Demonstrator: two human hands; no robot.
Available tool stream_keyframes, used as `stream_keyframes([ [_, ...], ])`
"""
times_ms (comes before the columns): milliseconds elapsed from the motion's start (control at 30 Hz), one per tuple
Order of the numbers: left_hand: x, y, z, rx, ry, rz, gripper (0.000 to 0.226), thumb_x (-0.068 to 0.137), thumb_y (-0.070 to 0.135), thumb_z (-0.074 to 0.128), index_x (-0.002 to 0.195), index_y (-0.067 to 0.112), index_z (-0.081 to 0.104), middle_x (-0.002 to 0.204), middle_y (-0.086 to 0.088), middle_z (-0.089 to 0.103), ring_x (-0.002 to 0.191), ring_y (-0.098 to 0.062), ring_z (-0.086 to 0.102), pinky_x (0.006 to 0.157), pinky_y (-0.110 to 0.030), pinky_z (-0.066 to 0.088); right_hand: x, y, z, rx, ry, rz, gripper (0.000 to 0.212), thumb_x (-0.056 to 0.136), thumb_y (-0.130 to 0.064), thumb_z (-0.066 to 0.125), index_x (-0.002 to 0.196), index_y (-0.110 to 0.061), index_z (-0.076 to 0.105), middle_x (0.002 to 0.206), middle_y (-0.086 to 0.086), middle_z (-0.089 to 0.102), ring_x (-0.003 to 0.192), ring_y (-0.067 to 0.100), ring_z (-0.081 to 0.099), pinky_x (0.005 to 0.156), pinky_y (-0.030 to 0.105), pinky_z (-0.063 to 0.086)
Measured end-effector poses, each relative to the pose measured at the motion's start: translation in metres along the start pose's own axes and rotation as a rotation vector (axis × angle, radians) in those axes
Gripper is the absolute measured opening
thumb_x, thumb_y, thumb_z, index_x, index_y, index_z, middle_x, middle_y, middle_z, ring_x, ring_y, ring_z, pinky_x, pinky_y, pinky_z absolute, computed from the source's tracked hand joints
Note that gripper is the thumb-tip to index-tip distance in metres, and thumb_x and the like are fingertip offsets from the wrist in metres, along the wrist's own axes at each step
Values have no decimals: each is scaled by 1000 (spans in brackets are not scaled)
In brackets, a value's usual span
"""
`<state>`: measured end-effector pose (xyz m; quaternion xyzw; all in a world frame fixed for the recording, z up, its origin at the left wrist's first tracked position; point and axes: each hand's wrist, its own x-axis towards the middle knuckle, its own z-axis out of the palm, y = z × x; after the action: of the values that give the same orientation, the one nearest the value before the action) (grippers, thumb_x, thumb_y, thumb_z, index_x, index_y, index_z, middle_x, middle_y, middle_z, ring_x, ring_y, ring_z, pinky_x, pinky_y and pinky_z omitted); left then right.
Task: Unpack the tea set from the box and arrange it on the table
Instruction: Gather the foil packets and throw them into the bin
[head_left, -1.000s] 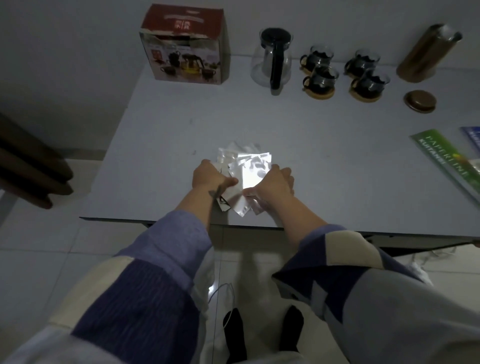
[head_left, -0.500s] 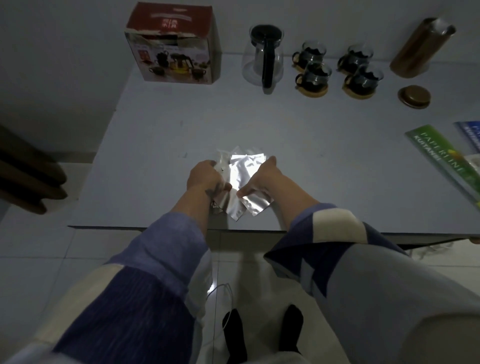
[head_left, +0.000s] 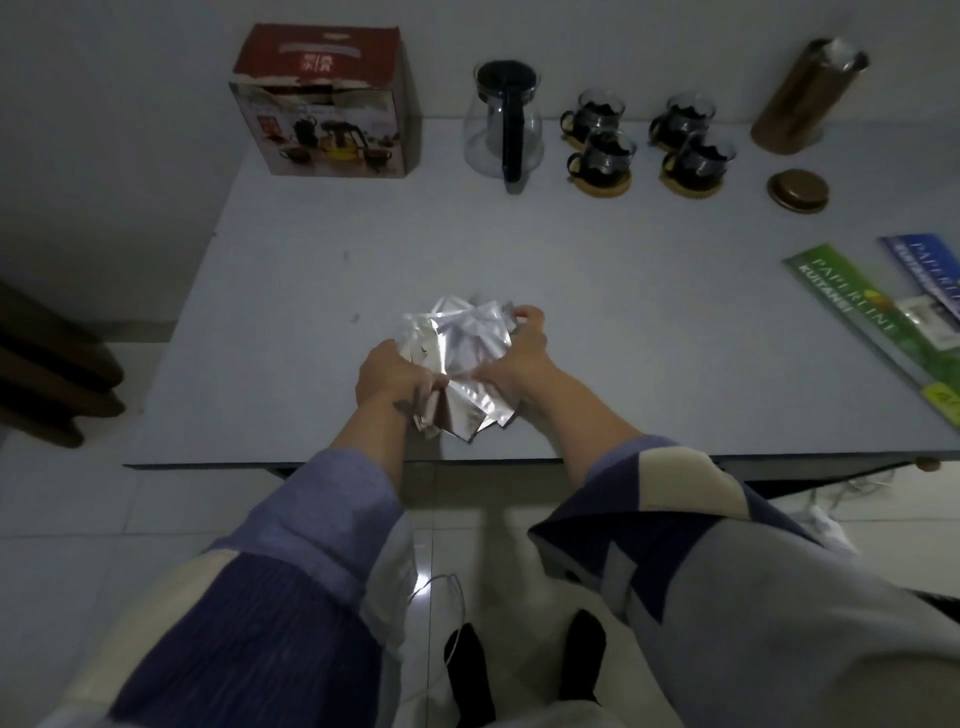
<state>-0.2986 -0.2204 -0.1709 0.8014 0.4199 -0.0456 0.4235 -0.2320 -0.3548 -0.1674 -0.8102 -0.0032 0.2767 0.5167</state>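
A bunch of several shiny foil packets (head_left: 460, 353) lies near the table's front edge. My left hand (head_left: 387, 376) grips its left side and my right hand (head_left: 522, 358) is closed on its right side, fingers over the far edge. At the back of the table stands the red tea set box (head_left: 322, 104). To its right stands a glass teapot (head_left: 503, 127) with a black handle. Several glass cups (head_left: 605, 150) on wooden coasters stand to the right of the teapot.
A brown cylinder canister (head_left: 808, 96) stands at the back right, its round lid (head_left: 797, 189) lying in front of it. Green and blue paper packs (head_left: 878, 317) lie at the right edge. The grey table (head_left: 311, 291) ends just before my arms. Dark furniture (head_left: 47, 364) stands left.
My hands have gathered the foil packets into a tighter bunch. My right hand has shifted from the near side to around the far right edge of the packets.
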Motion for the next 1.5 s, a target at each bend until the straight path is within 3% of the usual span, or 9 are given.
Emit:
stream_keyframes([
  [200, -23, 19, 9, -120, -105, 1, 38, 71, 10, 82, 102, 1, 63, 97, -11, 67, 89, -26, 64, 83, -33, 54, -16, 18, -22, 142, 82, 128, 92, 76, -4, 75, 149, -22, 22, 150, 8, 36, 127, 34, 49, 93, 49, 52],
  [267, -30, 36, 14, -139, -143, 32, 36, 69, 8, 82, 100, 0, 64, 101, -16, 69, 94, -30, 66, 89, -40, 55, -20, 17, -42, 167, 81, 154, 90, 78, -6, 73, 149, -26, 20, 149, 7, 36, 123, 39, 50, 75, 57, 57],
  [333, -38, 59, 23, -137, -182, 75, 33, 68, 7, 82, 96, 2, 65, 102, -16, 70, 95, -32, 67, 89, -43, 55, -25, 17, -69, 199, 96, 188, 81, 83, -5, 66, 147, -24, 21, 138, 10, 41, 112, 40, 53, 57, 52, 57],
  [467, -67, 111, 61, -105, -281, 189, 23, 72, 6, 79, 73, 11, 57, 94, -13, 68, 94, -32, 68, 87, -42, 56, -40, 31, -133, 263, 260, 197, 74, 81, -4, 58, 145, -17, 23, 129, 16, 48, 102, 35, 57, 56, 36, 50],
  [767, -184, 217, 204, -82, -550, 419, 50, 71, 11, 81, 114, 2, 57, 113, -11, 64, 103, -31, 64, 89, -39, 55, -126, 110, -313, 475, 638, 165, 83, 78, -2, 64, 148, -21, 23, 136, 12, 45, 116, 35, 56, 74, 41, 53],
  [933, -282, 261, 312, -89, -681, 529, 63, 70, 12, 82, 126, 0, 54, 120, -14, 64, 105, -30, 64, 91, -42, 54, -198, 180, -422, 551, 847, 153, 71, 76, -4, 64, 140, -21, 37, 114, 6, 57, 109, 30, 62, 87, 52, 55],
  [1167, -409, 291, 474, -62, -884, 525, 66, 73, 14, 80, 131, 3, 49, 120, -3, 59, 102, -20, 61, 83, -29, 52, -292, 292, -547, 666, 1065, 152, 41, 77, -2, 64, 112, -19, 48, 101, 4, 58, 87, 21, 61, 79, 39, 54],
  [1300, -449, 277, 552, -8, -905, 465, 71, 70, 17, 82, 132, 3, 49, 123, -3, 58, 113, -26, 60, 94, -42, 53, -320, 348, -587, 654, 1097, 235, 42, 80, 2, 61, 116, -14, 47, 100, 9, 55, 77, 23, 59, 65, 40, 54],
  [1500, -460, 251, 646, 164, -925, 484, 77, 69, 26, 82, 133, 6, 43, 121, -6, 56, 111, -24, 58, 96, -41, 51, -309, 440, -617, 733, 1024, 383, 65, 80, -4, 71, 136, -16, 41, 124, 15, 58, 107, 32, 62, 84, 42, 54],
])
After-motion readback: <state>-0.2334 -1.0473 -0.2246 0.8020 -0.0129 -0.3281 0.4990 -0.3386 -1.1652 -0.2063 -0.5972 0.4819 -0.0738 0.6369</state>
